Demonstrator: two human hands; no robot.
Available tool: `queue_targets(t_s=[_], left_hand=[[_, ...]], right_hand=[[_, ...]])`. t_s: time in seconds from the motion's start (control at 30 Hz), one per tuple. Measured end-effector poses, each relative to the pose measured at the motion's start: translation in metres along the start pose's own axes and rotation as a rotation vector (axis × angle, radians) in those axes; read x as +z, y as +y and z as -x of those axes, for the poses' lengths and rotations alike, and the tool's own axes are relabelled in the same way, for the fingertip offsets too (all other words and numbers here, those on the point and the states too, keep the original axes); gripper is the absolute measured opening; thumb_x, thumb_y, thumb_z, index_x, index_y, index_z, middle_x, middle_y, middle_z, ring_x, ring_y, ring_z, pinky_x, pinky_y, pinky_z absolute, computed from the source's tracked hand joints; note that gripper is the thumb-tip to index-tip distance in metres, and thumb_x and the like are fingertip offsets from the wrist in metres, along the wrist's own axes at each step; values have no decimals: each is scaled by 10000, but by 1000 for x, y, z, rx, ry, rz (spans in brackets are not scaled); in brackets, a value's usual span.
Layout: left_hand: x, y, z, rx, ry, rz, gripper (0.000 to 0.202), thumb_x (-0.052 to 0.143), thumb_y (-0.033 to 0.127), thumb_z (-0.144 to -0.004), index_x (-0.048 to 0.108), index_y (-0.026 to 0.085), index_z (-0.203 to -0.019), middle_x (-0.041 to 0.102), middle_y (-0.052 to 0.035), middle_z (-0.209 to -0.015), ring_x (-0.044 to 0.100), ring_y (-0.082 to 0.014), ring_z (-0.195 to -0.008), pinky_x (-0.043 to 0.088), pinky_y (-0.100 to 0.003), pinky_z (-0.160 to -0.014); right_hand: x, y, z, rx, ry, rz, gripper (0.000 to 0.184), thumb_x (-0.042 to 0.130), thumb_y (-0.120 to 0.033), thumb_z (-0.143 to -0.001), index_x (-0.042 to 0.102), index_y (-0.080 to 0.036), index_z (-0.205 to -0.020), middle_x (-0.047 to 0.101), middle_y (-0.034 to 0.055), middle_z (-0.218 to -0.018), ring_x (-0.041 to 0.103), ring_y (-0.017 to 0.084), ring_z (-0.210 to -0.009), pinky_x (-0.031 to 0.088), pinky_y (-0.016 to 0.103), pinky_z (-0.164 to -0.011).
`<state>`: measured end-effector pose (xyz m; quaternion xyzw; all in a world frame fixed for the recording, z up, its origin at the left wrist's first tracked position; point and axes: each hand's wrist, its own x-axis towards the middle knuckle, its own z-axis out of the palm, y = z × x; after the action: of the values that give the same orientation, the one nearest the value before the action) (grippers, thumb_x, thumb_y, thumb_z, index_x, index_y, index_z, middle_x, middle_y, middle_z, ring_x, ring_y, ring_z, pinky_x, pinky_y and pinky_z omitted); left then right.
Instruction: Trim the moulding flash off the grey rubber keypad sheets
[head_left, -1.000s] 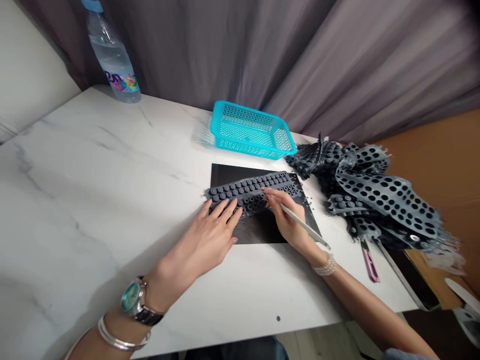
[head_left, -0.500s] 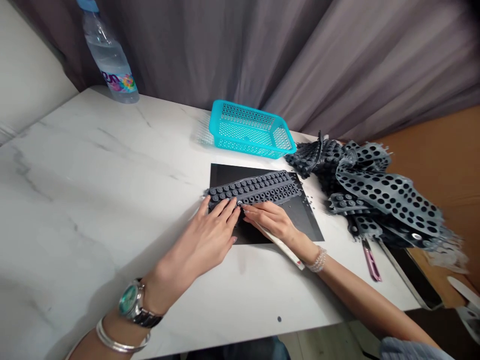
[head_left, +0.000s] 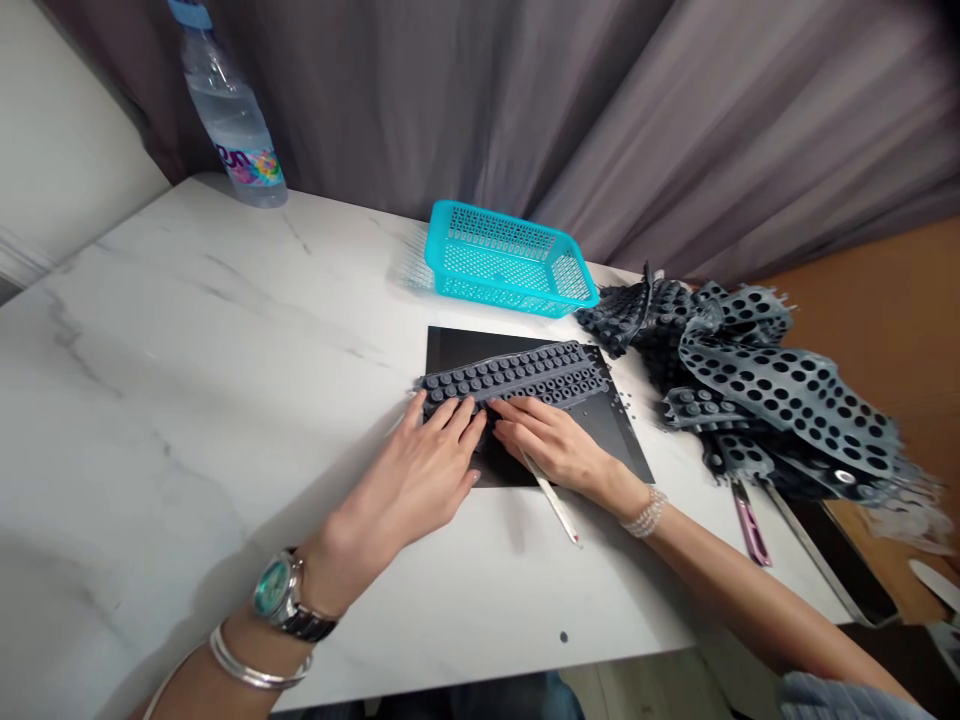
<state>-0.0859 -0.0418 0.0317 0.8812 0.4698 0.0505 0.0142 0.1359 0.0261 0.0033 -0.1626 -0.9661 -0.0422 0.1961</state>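
Observation:
A dark grey rubber sheet of round studs point(head_left: 525, 375) lies across a black mat point(head_left: 592, 425) on the white marble table point(head_left: 187, 330). My left hand point(head_left: 420, 475) rests flat on the sheet's left end, fingers stretched out. My right hand point(head_left: 551, 445) lies over the sheet's near edge, fingers extended along it. A thin white stick point(head_left: 551, 497) runs out from under the right palm toward me; whether the hand grips it is hidden. A watch and bangle are on my left wrist, a bead bracelet on the right.
A turquoise mesh basket point(head_left: 510, 260) stands behind the mat. A heap of punched rubber sheets point(head_left: 765, 390) fills the right end of the table, with a pink-handled tool point(head_left: 750, 520) beside it. A water bottle point(head_left: 232, 110) stands at the back left corner. Small rubber bits dot the mat's right edge.
My right hand slid left from the sheet's middle to meet the left hand, then flattened on the near edge. The white stick swung from pointing right to pointing toward me.

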Motion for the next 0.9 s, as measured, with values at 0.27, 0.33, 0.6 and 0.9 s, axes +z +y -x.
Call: queue_targets(t_s=[0.27, 0.33, 0.6, 0.9], left_hand=[[-5, -1, -3, 15, 106, 9, 397, 445, 265, -966, 533, 84, -1309, 545, -168, -1386, 487, -290, -1274, 336, -517, -1105], [-6, -2, -7, 8, 198, 9, 281, 453, 195, -962, 597, 117, -1191, 619, -133, -1267, 538, -263, -1191, 397, -466, -1043], [-2, -6, -16, 199, 603, -104, 238, 513, 51, -906, 661, 165, -758, 645, 0, -721, 568, -166, -747, 441, -347, -788], [7, 0, -14, -20, 440, -77, 240, 527, 204, -947, 661, 67, -1091, 701, -118, -996, 616, -240, -968, 477, -375, -846]], right_hand=[[-14, -15, 1, 174, 83, -109, 214, 535, -152, -952, 549, -148, -1165, 643, 159, -1131, 652, 199, -960, 602, 328, -752], [-17, -20, 1, 179, 133, -147, 226, 554, -138, -940, 560, -155, -1165, 653, 126, -1067, 663, 183, -939, 597, 299, -746], [-22, -34, -5, 134, 236, -238, 285, 628, -143, -899, 569, -167, -1177, 673, 112, -1026, 670, 188, -915, 601, 307, -731], [-9, -15, -1, 50, 170, -105, 233, 561, -76, -917, 562, -126, -1145, 699, 161, -1105, 673, 227, -1026, 607, 365, -814]])
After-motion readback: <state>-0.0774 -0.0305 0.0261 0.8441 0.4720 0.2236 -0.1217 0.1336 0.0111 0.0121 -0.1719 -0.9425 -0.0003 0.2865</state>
